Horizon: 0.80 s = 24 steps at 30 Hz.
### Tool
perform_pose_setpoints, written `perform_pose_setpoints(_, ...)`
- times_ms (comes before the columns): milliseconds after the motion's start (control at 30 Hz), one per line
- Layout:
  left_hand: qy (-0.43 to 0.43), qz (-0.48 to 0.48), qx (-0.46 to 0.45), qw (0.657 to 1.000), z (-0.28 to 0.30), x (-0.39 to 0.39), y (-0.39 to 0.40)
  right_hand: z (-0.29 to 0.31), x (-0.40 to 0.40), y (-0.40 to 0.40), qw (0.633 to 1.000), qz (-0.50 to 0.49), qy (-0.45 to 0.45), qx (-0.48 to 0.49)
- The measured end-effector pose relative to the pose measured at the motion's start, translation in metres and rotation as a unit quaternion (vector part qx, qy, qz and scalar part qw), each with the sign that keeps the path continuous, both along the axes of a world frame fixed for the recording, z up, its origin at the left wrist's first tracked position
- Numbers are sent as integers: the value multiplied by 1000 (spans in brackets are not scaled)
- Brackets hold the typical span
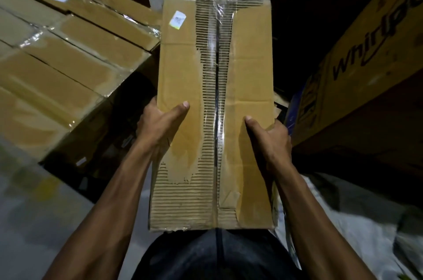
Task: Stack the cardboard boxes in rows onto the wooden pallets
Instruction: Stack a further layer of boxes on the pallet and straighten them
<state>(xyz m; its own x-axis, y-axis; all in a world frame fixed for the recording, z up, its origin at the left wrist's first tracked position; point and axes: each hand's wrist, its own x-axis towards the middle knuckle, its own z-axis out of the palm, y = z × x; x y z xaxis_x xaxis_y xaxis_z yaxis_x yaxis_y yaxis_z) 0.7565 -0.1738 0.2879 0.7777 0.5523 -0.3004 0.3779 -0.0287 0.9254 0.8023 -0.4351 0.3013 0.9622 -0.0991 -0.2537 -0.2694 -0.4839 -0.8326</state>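
I hold a long brown cardboard box [183,73] in front of my body, its top face up. The top paper layer is torn along the taped centre seam, showing corrugation, and a small white label sits near its far left corner. My left hand [160,124] grips the box's left edge with the thumb on top. My right hand [270,137] grips the right edge the same way. To the left, several taped cardboard boxes [75,50] lie in rows as a stack. No wooden pallet is visible.
A large printed appliance carton [366,55] stands close on the right. Grey floor [27,222] shows at the lower left, and pale sacking [357,222] lies at the lower right. The background ahead is dark.
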Motion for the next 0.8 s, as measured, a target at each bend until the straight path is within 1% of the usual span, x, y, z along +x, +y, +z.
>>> perform_pose_setpoints(200,5,15,-16,1000,-18,61,14,-10,65,14,1000,9,11,-4)
perform_pose_setpoints(300,16,15,-14,1000,-29,105,25,-20,116,24,999,32,19,-15)
perform_pose_setpoints(433,15,33,-27,999,-35,178,36,-24,203,38,998,50,44,-7)
perform_pose_setpoints(533,9,58,-54,997,-30,228,41,-15,262,47,997,66,49,-14)
perform_pose_setpoints(633,-3,77,-66,995,-22,271,48,-6,312,58,997,71,33,-11)
perform_pose_setpoints(800,-38,98,-97,990,-11,330,63,6,378,84,997,74,23,-27)
